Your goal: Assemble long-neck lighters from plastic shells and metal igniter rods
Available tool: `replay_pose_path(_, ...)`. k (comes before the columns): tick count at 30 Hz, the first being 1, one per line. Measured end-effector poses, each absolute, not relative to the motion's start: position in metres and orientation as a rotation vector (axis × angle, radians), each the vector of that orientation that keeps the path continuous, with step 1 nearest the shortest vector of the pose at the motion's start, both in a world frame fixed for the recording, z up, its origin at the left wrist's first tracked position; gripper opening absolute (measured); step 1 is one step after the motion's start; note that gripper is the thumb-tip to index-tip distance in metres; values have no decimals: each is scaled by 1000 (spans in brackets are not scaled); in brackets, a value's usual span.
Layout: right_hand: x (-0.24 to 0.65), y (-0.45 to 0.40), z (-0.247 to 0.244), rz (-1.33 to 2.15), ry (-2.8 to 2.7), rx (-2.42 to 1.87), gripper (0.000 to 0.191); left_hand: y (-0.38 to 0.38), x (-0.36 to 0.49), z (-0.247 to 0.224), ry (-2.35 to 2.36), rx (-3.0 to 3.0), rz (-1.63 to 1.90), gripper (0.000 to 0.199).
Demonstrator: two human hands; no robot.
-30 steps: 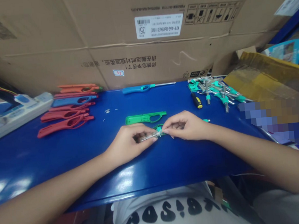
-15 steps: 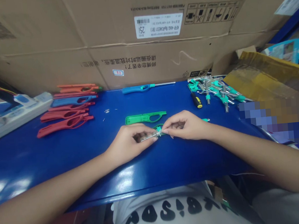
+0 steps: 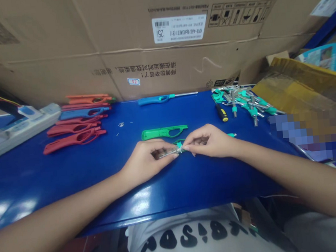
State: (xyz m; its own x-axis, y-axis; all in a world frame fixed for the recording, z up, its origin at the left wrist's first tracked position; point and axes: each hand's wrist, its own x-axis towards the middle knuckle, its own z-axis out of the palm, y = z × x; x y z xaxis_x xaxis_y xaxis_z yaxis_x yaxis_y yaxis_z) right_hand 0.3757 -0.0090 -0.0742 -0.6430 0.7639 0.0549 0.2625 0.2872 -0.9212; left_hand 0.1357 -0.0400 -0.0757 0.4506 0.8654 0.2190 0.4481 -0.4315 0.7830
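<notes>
Nearest, just this side of the green shell [image 3: 159,133]: insert [image 3: 168,152], clear tube with a teal end, between both hands. Left hand [image 3: 145,158] grasps the tube, thumb against fingers. Right hand [image 3: 212,141] is pinched closed at the teal end; can't tell whether it grips the collar or the pale strand there. More green shows under the fingertips, mostly hidden. Handling guess: insert is light, tube stiff and smooth so a bit slippery, strand thin and easily bent or snapped. Best hold: tube body for steadying, fingertips only at the teal end, no tugging on the strand. Red shells [image 3: 75,140] lie well left of the green shell, screwdriver [image 3: 221,112] to its right and slightly beyond, teal-collared tubes [image 3: 244,103] heaped further right. Blue lighter [image 3: 154,100] sits beyond it, carton [image 3: 103,29] farthest behind.
</notes>
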Motion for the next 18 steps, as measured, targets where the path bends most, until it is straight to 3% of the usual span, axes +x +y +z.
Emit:
replay_pose_path(8,374,-9,-71,1498,-1927,-971,32,-39,135,-73,1102,2006,857,17)
replay_pose_path(18,370,-12,-70,1451,-1876,-972,34,-42,139,-76,1128,1970,922,17)
